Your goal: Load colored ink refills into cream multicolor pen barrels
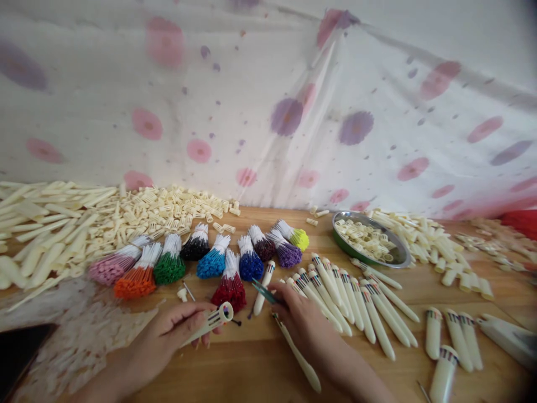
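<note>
- At far left, a loose heap of long cream tubes [62,246] on the tabletop [226,369].
- Next along, white-stemmed bundles [169,266] with coloured ends, from pink across to yellow; probably the supply for the work in hand.
- In front of these, the left grip [180,324] with thumb and fingers closed around a slotted cream barrel [216,317], its hollow end tilted up and to the right. Dark strips visible at the slots.
- Seemingly the filling step: coloured parts into the barrel, apparently under way; cannot tell the number inside.
- To the right, apart from the barrel, the right grip [306,319] closed on tweezers [264,291], blue-green tips aimed up and left towards the bundles. Cannot tell of anything between those tips.
- As a judgement, next move: calls for a steady barrel, a light pinch on one small part, and careful lining-up with the hollow end.
- Farther right, rows of pens [380,326] with multicoloured ends, apparently assembled; behind, a metal dish [403,256] of small slotted pieces [364,240].
</note>
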`<state>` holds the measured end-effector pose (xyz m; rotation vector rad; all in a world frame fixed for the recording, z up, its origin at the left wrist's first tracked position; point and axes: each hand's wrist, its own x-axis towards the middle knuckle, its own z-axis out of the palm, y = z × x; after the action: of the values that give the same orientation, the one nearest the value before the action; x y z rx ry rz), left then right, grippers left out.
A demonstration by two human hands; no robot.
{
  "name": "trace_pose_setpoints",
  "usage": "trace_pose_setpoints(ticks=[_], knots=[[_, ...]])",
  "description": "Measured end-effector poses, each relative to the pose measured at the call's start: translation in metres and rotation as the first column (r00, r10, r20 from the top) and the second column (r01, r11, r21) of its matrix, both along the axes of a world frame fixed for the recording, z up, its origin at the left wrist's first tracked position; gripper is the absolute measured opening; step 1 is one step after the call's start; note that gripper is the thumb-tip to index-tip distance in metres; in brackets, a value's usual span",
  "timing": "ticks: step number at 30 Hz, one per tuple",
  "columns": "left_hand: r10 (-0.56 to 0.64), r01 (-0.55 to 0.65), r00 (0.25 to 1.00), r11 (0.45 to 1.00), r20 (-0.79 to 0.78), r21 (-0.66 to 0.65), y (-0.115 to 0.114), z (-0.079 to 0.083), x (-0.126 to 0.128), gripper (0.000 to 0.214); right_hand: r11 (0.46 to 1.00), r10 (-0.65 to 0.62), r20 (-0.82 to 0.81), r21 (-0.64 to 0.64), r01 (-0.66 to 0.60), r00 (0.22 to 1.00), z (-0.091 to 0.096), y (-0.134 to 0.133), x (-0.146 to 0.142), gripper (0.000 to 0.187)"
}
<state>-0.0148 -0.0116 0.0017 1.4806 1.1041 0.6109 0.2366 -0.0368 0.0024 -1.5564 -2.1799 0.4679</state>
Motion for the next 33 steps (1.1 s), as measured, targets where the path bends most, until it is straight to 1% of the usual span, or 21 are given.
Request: trace_pose_setpoints(ticks=[1,2,4,6,10,14,21,27,33], knots=[[-0.005,0.006,1.0,1.0,0.009,-0.02,0.0,-0.001,0.0,0.036,0.998,0.019,-0.071,0.058,-0.015,0.997,0.007,-0.002,0.002,0.026],[-0.009,0.01,1.0,0.999,0.016,-0.043,0.0,-0.002,0.0,0.038,0.992,0.054,-0.107,0.122,-0.041,0.993,0.013,-0.004,0.002,0.025],[-0.019,0.022,0.999,0.997,0.034,-0.081,-0.001,-0.004,0.0,0.04,0.974,0.115,-0.114,0.209,-0.09,0.987,0.021,-0.008,0.0,0.018],[-0.031,0.036,0.998,0.995,0.055,-0.096,-0.003,-0.004,0.001,0.039,0.962,0.144,-0.103,0.249,-0.115,0.984,0.023,-0.012,-0.005,0.015],[-0.076,0.087,0.993,0.99,0.095,-0.11,-0.006,0.0,0.004,0.038,0.954,0.154,-0.136,0.279,-0.111,0.979,0.022,-0.014,-0.012,0.013],[-0.103,0.116,0.987,0.988,0.121,-0.104,-0.007,0.0,0.005,0.036,0.95,0.172,-0.133,0.284,-0.129,0.976,0.023,-0.015,-0.013,0.013],[-0.085,0.097,0.991,0.988,0.101,-0.121,-0.007,-0.002,0.004,0.037,0.951,0.173,-0.132,0.28,-0.13,0.976,0.025,-0.016,-0.017,0.017],[-0.107,0.11,0.992,0.993,0.065,-0.051,-0.007,0.0,0.005,0.037,0.957,0.171,-0.136,0.258,-0.131,0.976,0.024,-0.016,-0.018,0.021],[-0.057,0.055,0.998,0.997,-0.028,-0.046,-0.011,0.002,0.007,0.034,0.938,0.207,-0.114,0.306,-0.164,0.972,0.021,-0.017,-0.02,0.021]])
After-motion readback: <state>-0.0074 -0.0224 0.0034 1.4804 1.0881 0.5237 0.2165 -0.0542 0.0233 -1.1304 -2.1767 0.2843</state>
